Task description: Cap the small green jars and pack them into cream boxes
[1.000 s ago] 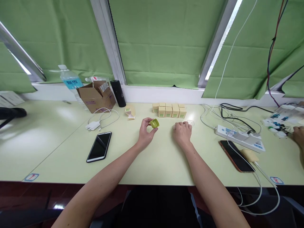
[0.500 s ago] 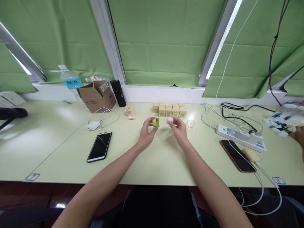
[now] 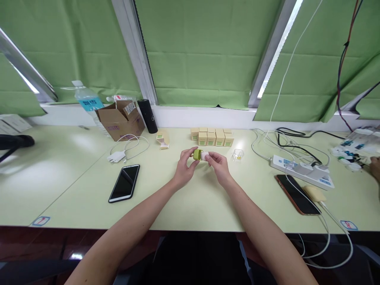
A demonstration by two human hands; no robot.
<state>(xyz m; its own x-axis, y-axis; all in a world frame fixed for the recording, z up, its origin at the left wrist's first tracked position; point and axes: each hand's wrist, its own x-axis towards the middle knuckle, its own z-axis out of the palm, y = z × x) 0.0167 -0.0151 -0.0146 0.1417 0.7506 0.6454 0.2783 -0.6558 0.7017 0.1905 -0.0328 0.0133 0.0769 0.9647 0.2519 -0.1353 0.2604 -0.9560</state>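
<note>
My left hand (image 3: 185, 165) pinches a small yellow-green hollow case (image 3: 196, 154), with a gold-coloured bit showing at its left end. Between the fingertips of my right hand (image 3: 218, 164) is a small white block (image 3: 204, 155). The block meets the right side of the case, where the opening was; how deep it sits inside I cannot tell. Both pieces are held above the table. Just right of my right hand stands a small clear plastic box (image 3: 238, 154) with something yellow in it.
Several small cream boxes (image 3: 211, 138) stand beyond my hands, near an opened cream carton (image 3: 162, 139). Phones lie left (image 3: 124, 183) and right (image 3: 295, 196). A power strip (image 3: 301, 172) with cables sits right, a cardboard box (image 3: 121, 122) left. Another person's hand (image 3: 375, 166) shows at far right.
My right hand has moved left, bringing the white block from a gap away up against the green case. My left hand has shifted only slightly.
</note>
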